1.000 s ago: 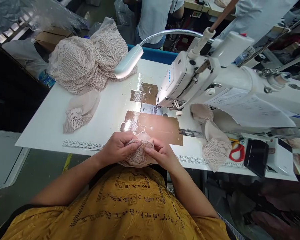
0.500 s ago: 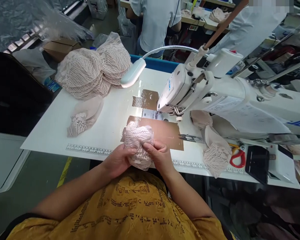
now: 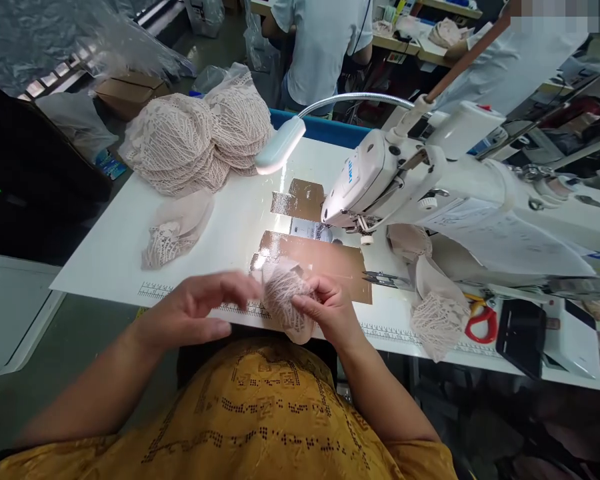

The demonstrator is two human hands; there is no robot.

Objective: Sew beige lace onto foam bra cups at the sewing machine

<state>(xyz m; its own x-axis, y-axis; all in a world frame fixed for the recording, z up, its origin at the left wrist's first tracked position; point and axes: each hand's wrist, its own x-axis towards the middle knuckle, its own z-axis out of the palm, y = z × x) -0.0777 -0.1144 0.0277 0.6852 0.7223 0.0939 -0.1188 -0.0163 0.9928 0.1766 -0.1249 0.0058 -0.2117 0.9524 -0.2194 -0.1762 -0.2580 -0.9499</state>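
Note:
A beige lace bra cup (image 3: pixel 287 300) hangs at the front edge of the table, pinched at its right side by my right hand (image 3: pixel 327 310). My left hand (image 3: pixel 195 307) is off the piece, to its left, with thumb and fingers apart and a little blurred. Behind the piece, brown tape (image 3: pixel 320 257) covers part of the sewing bed. The white sewing machine's head (image 3: pixel 353 177) stands beyond it, over the metal needle plate (image 3: pixel 307 229). Another beige lace piece (image 3: pixel 175 230) lies flat on the table at left.
Stacked lace cups (image 3: pixel 173 143) stand at the back left. A lamp (image 3: pixel 280 147) reaches over the table (image 3: pixel 105 250). Thread snips (image 3: pixel 387 279), lace pieces (image 3: pixel 437 313), red-handled scissors (image 3: pixel 481 325) and a black phone-like object (image 3: pixel 521 337) lie at right. Two people in pale shirts are beyond.
My left hand has let go of the lace cup and moved left, its fingers opening. The cup has turned in my right hand, which keeps hold. The view has shifted slightly.

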